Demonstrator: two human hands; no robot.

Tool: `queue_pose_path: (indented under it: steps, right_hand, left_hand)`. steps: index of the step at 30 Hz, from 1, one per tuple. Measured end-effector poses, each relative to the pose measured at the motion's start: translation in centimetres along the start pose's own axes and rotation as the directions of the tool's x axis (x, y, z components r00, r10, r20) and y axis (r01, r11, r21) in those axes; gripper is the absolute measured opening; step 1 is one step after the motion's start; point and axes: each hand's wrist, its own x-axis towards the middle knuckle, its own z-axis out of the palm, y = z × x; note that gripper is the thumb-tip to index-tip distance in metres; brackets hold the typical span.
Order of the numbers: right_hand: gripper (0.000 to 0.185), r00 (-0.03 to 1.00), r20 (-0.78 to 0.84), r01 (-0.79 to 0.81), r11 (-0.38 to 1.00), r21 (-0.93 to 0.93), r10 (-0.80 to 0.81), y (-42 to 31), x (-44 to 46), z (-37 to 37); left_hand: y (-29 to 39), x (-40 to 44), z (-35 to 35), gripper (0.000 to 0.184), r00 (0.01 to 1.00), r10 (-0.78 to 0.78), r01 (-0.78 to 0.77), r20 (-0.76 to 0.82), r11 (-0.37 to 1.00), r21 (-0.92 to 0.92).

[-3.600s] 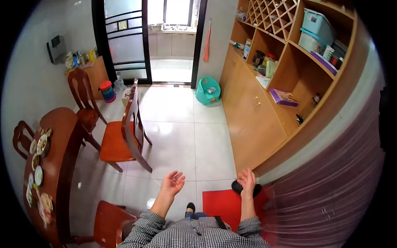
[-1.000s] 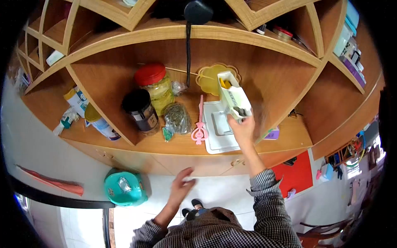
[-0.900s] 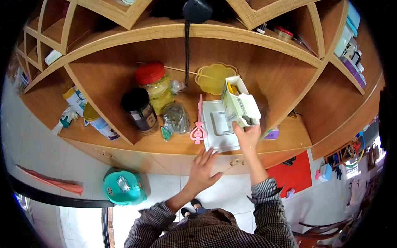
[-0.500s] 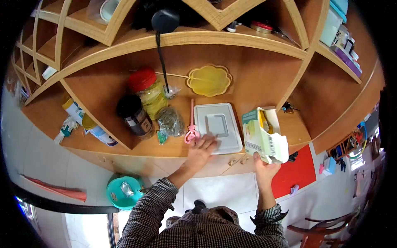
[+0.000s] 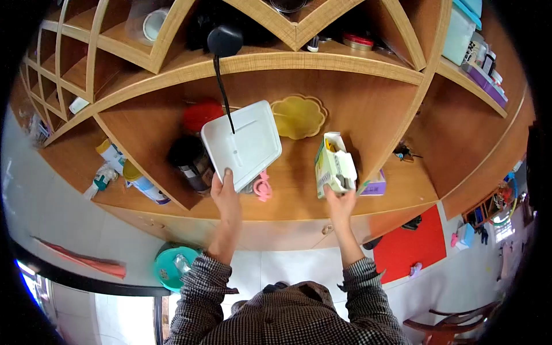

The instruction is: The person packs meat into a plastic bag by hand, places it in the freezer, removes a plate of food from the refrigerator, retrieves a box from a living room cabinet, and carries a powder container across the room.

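My left hand (image 5: 226, 198) is closed on the near edge of a white rectangular plastic lid (image 5: 244, 146), which is raised and tilted above the shelf; it could also be a shallow tray. My right hand (image 5: 340, 201) grips the lower end of a green-and-white carton (image 5: 334, 167) with a torn-open top and something yellow inside. The carton is over the right part of the shelf; whether it rests there I cannot tell. A pink wand-like item (image 5: 263, 187) lies beside the lid. Partly hidden behind the lid are a red-capped jar (image 5: 201, 115) and a dark jar (image 5: 192, 164).
A yellow flower-shaped fan (image 5: 299, 117) leans against the back wall. A black disc on a cord (image 5: 225, 41) hangs in front. A purple box (image 5: 375, 185) lies right of the carton. Wooden lattice shelves (image 5: 287, 60) overhang; a teal basin (image 5: 172, 270) sits on the floor.
My left hand has taken hold of the white lid, lifted it off the shelf and moved it left. My right hand has shifted left with the carton, and the purple box has come into view.
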Motion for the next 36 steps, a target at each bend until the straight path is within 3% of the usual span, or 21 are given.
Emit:
queue_pose_path:
  steps: [2,3,4,6,11,14,15,18,19,20,23,25,27,28,30,32,34,36]
  right_hand:
    - [0.037,0.999,0.002,-0.053,0.998,0.015,0.053,2.3,1.7,1.0]
    - [0.041,1.000,0.014,0.013,0.996,0.085,-0.014,2.7,2.8,1.7]
    - [0.047,1.000,0.014,0.002,0.974,-0.229,0.001,2.7,3.9,1.8]
    - [0.056,0.997,0.050,0.070,0.960,-0.269,-0.059,3.0,5.5,2.6]
    - [0.075,0.997,0.066,-0.011,0.957,-0.290,0.031,4.0,5.6,2.9]
    - [0.077,0.998,-0.003,0.060,0.946,-0.319,-0.065,6.7,4.2,2.2]
    - [0.071,1.000,-0.008,0.006,0.975,-0.220,-0.007,5.7,3.1,1.7]
    - [0.061,0.998,-0.042,0.046,0.974,-0.220,-0.056,5.5,-0.1,0.4]
    - [0.049,0.996,-0.035,0.076,0.974,-0.215,-0.085,5.4,-1.3,-0.1]
    - [0.042,0.994,-0.016,0.101,0.979,-0.179,-0.105,5.3,-2.5,-0.5]
    - [0.033,0.998,0.025,0.065,0.991,-0.113,-0.063,4.5,-5.3,-2.2]
    - [0.030,0.997,-0.014,0.077,0.987,-0.143,-0.080,4.2,-6.4,-3.5]
    - [0.026,0.999,-0.033,-0.045,0.998,-0.050,0.043,5.5,-7.1,-5.3]
    - [0.025,0.993,-0.056,-0.101,0.995,-0.005,0.101,6.1,-7.5,-6.7]
    - [0.021,0.993,-0.082,-0.096,0.982,-0.161,0.084,4.4,-8.3,-8.2]
    - [0.020,0.997,-0.066,0.022,0.929,-0.369,-0.050,6.0,-9.7,-9.1]
    - [0.019,0.998,-0.054,-0.002,0.922,-0.386,-0.021,4.1,-11.0,-10.3]
    - [0.019,0.998,-0.063,-0.041,0.923,-0.384,0.018,2.2,-12.1,-11.5]
  left_hand:
    - [0.2,-0.7,-1.5,0.024,0.998,0.040,-0.040,-0.052,0.999,0.019]
    - [1.1,-1.2,-1.7,0.025,0.994,0.087,-0.085,-0.066,0.996,0.043]
    - [2.0,-1.7,-1.9,0.026,0.988,0.134,-0.129,-0.079,0.989,0.065]
    - [3.4,-2.7,-2.4,0.027,0.980,0.174,-0.167,-0.098,0.983,0.081]
    - [4.7,-4.5,-6.7,0.030,0.973,0.207,-0.186,-0.099,0.965,0.186]
    - [6.5,-7.1,-5.2,0.029,0.976,0.208,-0.173,-0.070,0.926,0.336]
    - [5.8,-7.3,-6.4,0.024,0.966,0.260,-0.240,-0.002,0.893,0.382]
    - [4.8,-7.6,-7.0,0.018,0.899,0.389,-0.428,0.204,0.672,0.604]
    - [4.9,-7.0,-6.2,0.021,0.704,0.550,-0.695,0.450,0.402,0.596]
    - [3.8,-6.2,-6.4,0.026,0.644,0.556,-0.752,0.525,0.334,0.568]
    - [1.7,-5.4,-6.3,0.028,0.582,0.320,-0.802,0.748,0.072,0.593]
    - [0.0,-5.0,-6.4,0.031,0.583,0.100,-0.810,0.806,-0.002,0.586]
    - [-1.9,-4.7,-6.5,0.041,0.565,-0.098,-0.825,0.819,-0.104,0.556]
    - [-2.3,-4.7,-6.6,0.044,0.551,-0.091,-0.834,0.830,-0.094,0.543]
    - [-3.4,-3.8,-5.7,0.050,0.481,-0.087,-0.877,0.873,-0.026,0.480]
    - [-6.2,-1.2,-6.0,0.058,0.463,-0.068,-0.886,0.884,-0.005,0.464]
    - [-6.3,-1.3,-4.2,0.061,0.589,-0.124,-0.802,0.798,-0.206,0.560]
    - [-4.5,-3.5,-1.1,0.058,0.687,-0.155,-0.721,0.710,-0.263,0.641]
